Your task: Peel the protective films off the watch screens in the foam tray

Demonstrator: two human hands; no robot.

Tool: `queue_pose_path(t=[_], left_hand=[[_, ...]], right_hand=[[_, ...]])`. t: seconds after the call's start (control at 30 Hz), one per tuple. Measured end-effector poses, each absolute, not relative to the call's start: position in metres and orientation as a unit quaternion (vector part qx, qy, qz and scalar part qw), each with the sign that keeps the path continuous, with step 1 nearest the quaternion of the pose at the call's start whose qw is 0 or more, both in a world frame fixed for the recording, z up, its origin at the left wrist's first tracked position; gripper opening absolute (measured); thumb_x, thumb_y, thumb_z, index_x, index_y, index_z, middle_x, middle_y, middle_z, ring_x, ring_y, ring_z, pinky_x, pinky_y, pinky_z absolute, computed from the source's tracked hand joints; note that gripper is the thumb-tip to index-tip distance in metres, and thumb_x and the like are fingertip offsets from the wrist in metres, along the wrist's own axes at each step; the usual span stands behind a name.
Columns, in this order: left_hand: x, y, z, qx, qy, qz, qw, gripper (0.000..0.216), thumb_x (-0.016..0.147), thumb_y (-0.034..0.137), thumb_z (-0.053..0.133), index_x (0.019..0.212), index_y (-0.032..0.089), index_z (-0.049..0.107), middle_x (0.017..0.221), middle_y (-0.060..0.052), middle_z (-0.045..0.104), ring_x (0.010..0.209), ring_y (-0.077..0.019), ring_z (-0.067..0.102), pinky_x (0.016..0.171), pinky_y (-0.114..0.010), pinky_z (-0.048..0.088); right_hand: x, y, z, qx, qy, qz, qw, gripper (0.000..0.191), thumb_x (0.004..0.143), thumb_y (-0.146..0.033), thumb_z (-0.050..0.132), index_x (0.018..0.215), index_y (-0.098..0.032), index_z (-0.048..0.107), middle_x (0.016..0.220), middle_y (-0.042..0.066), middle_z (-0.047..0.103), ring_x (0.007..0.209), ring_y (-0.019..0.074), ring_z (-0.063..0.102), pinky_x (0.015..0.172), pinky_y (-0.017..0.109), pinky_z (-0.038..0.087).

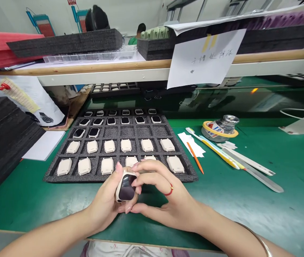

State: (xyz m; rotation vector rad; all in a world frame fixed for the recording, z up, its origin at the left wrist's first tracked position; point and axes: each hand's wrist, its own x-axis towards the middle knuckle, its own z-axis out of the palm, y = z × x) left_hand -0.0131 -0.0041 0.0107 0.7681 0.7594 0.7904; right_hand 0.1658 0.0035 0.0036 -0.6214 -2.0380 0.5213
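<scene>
cream watch [126, 187] sits clasped in the left hand [104, 200], right hand [175, 206] loosely open beside it.

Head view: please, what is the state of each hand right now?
Left hand: closed, holding a strapless smartwatch case.
Right hand: open, fingers bent, touching the same smartwatch case.

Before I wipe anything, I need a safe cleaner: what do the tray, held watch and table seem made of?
Tray: probably foam, matte and dark, by its grainy surface. Watch: likely glass in front, dark and glossy; pale, smooth case, plastic or coated metal, unclear. Table: perhaps rubber or vinyl covering, green, with blurred reflections.
</scene>
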Motion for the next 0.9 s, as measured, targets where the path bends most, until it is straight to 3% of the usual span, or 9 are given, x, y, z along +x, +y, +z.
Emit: queue_pose_path(t=[0.07, 0.2, 0.37, 0.57, 0.77, 0.9], left_hand=[[-0.0131, -0.0051, 0.0111, 0.379, 0.359, 0.359, 0.773, 0.061, 0.092, 0.070, 0.040, 0.074, 0.015, 0.061, 0.044, 0.005, 0.043, 0.036, -0.0054, 0.029, 0.043, -0.021, 0.023], [-0.0127, -0.0058, 0.0124, 0.387, 0.363, 0.352, 0.771, 0.062, 0.088, 0.071, 0.046, 0.071, 0.014, 0.061, 0.054, 0.002, 0.054, 0.034, -0.0033, 0.028, 0.039, -0.022, 0.020], [-0.0129, -0.0047, 0.0114, 0.388, 0.348, 0.324, 0.790, 0.064, 0.089, 0.073, 0.042, 0.073, 0.014, 0.062, 0.037, 0.006, 0.039, 0.031, -0.0053, 0.025, 0.038, -0.021, 0.017], [-0.0106, -0.0023, 0.0126, 0.352, 0.350, 0.317, 0.808, 0.061, 0.087, 0.073, 0.048, 0.080, 0.014, 0.064, 0.045, 0.003, 0.048, 0.037, -0.0062, 0.031, 0.041, -0.019, 0.026], [-0.0127, -0.0048, 0.0119, 0.375, 0.343, 0.316, 0.801, 0.070, 0.089, 0.072, 0.044, 0.065, 0.010, 0.067, 0.035, 0.008, 0.027, 0.034, -0.0050, 0.020, 0.042, -0.020, 0.020], [-0.0122, -0.0045, 0.0120, 0.363, 0.344, 0.331, 0.800, 0.064, 0.086, 0.070, 0.053, 0.075, 0.010, 0.072, 0.039, 0.006, 0.035, 0.037, -0.0044, 0.026, 0.044, -0.019, 0.025]], right_hand=[[0.1645, 0.0029, 0.0026, -0.244, -0.827, 0.206, 0.462, 0.034, 0.085, -0.032, 0.075, 0.111, -0.023, 0.055, 0.117, 0.010, 0.061, 0.113, 0.0226, 0.061, 0.095, 0.039, 0.053], [0.1623, 0.0012, 0.0017, -0.232, -0.830, 0.194, 0.469, 0.036, 0.084, -0.036, 0.077, 0.109, -0.022, 0.054, 0.117, 0.010, 0.061, 0.114, 0.0236, 0.061, 0.097, 0.040, 0.052], [0.1618, 0.0008, -0.0003, -0.231, -0.823, 0.210, 0.475, 0.040, 0.082, -0.037, 0.077, 0.112, -0.024, 0.054, 0.111, 0.009, 0.066, 0.119, 0.0241, 0.061, 0.101, 0.038, 0.052], [0.1677, 0.0046, 0.0043, -0.246, -0.814, 0.252, 0.462, 0.047, 0.076, -0.035, 0.083, 0.112, -0.022, 0.056, 0.120, 0.011, 0.066, 0.123, 0.0236, 0.059, 0.104, 0.037, 0.051], [0.1667, 0.0033, 0.0065, -0.219, -0.814, 0.248, 0.478, 0.041, 0.079, -0.034, 0.081, 0.110, -0.022, 0.057, 0.118, 0.011, 0.066, 0.119, 0.0236, 0.062, 0.104, 0.039, 0.051], [0.1648, 0.0024, 0.0078, -0.232, -0.809, 0.227, 0.491, 0.035, 0.082, -0.030, 0.078, 0.107, -0.023, 0.055, 0.110, 0.009, 0.069, 0.113, 0.0233, 0.065, 0.097, 0.039, 0.054]])
